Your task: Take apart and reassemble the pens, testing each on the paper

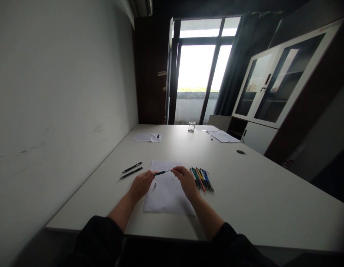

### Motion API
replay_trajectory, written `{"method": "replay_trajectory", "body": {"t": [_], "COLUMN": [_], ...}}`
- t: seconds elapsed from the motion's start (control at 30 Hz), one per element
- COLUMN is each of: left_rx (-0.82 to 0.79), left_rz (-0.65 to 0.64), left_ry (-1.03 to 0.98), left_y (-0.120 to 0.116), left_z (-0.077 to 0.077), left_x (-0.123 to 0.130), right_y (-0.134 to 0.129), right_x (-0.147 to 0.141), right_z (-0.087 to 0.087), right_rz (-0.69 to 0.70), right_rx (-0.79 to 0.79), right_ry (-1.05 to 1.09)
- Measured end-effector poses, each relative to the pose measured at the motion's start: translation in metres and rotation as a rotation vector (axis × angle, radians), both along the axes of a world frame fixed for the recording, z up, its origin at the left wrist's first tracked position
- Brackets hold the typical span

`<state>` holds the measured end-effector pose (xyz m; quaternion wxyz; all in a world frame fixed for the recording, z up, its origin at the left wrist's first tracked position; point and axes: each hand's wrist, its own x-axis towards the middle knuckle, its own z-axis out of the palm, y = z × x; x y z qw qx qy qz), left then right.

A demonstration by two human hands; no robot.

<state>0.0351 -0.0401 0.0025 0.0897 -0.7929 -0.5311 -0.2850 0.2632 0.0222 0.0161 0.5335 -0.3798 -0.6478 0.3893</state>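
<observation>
My left hand (144, 182) is closed round the dark barrel of a pen (160, 173), held nearly level above a white sheet of paper (169, 196). From the barrel's right end a thin refill (168, 171) sticks out, and my right hand (184, 178) pinches its far end between thumb and fingertips. A small pointed piece (154, 185), like a pen tip, lies on the paper below my left hand. Just beyond my right hand is a row of several coloured pens (201, 179). Two dark pens (131, 171) lie left of the paper.
A glass (191, 127) stands at the table's far edge. Papers (223, 136) with a pen lie at the back right, another sheet (148, 137) at the back left. A cable hole (240, 152) is in the tabletop. The wall (77, 111) borders the table's left side.
</observation>
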Motion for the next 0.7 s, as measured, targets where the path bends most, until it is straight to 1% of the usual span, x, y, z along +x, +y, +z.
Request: {"method": "replay_trajectory", "body": {"t": [0.27, 0.43, 0.7], "left_rx": [-0.022, -0.027, -0.028], "left_rz": [0.015, 0.006, -0.004], "left_ry": [0.029, 0.021, 0.03], "left_y": [-0.0009, -0.0005, -0.0009], "left_z": [0.0021, 0.0009, 0.0016], "left_x": [0.0004, 0.0003, 0.0007], "right_y": [0.0012, 0.0002, -0.0043], "right_x": [-0.0001, -0.0008, -0.0028], "right_z": [-0.0018, 0.0002, 0.0037], "right_rz": [-0.017, -0.019, -0.015], "right_rx": [0.019, 0.021, 0.04], "right_ry": [-0.029, -0.038, -0.107]}}
